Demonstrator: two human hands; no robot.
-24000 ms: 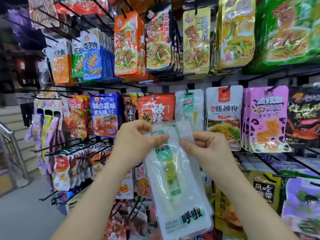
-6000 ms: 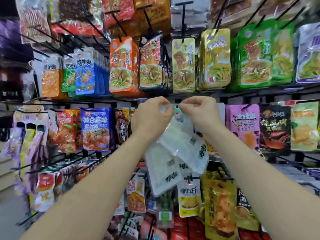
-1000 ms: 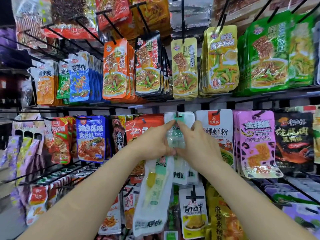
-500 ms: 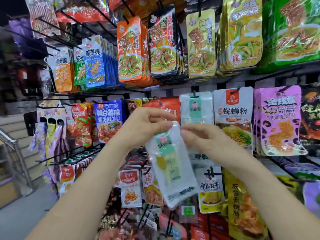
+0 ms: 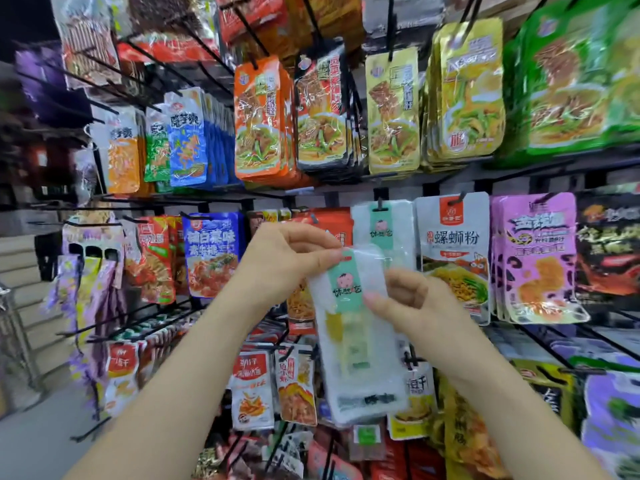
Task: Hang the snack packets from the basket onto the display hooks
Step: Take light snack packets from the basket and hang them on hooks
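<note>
Pinching clear snack packet (image 5: 360, 358) up top with left hand (image 5: 291, 258), at the side with right hand (image 5: 412, 299), not hung yet.

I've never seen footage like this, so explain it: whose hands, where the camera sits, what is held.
No machine here: a person works with two bare hands. The one picture comes from a camera worn on the head, looking forward and down, so the arms reach in from below. There is no table; ahead are black hooks hung with snack packets. The left hand pinches the top of a clear packet with a green label, and the right hand holds its side. Behind it, matching packets hang on a hook.
</note>
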